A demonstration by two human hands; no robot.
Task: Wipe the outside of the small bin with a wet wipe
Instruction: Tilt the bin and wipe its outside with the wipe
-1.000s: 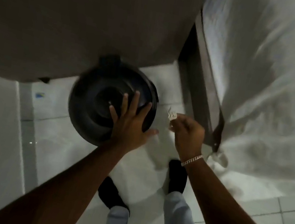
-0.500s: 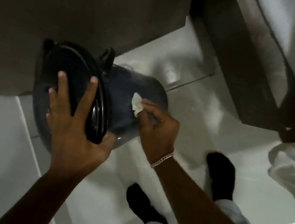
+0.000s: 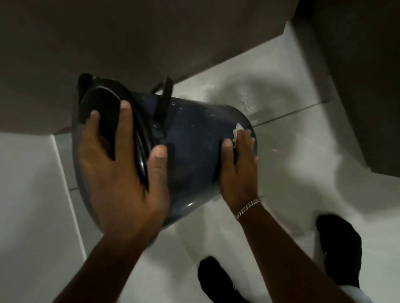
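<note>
While the small bin (image 3: 189,147) is tipped over on its side, held up off the white tile floor (image 3: 296,167), both hands are on it. Left hand (image 3: 121,172) is clamped around the lid end, fingers spread across the black lid (image 3: 104,114) w/ the thumb hooked over the rim onto the dark blue body. Right hand (image 3: 239,168) is pressed flat against the side near the bottom end, w/ the wet wipe (image 3: 237,131) pinned under its fingers, just a bit of white poking out above the fingertips. Wrist on that side has a chain bracelet (image 3: 247,208). Bin's black handle (image 3: 165,100) sticks up on the far side, and the body looks speckled w/ light spots, can't tell if it's water or dust. 2 feet in black socks (image 3: 338,248) are on the floor below right, and a brown cabinet (image 3: 110,17) sits right behind the bin.
</note>
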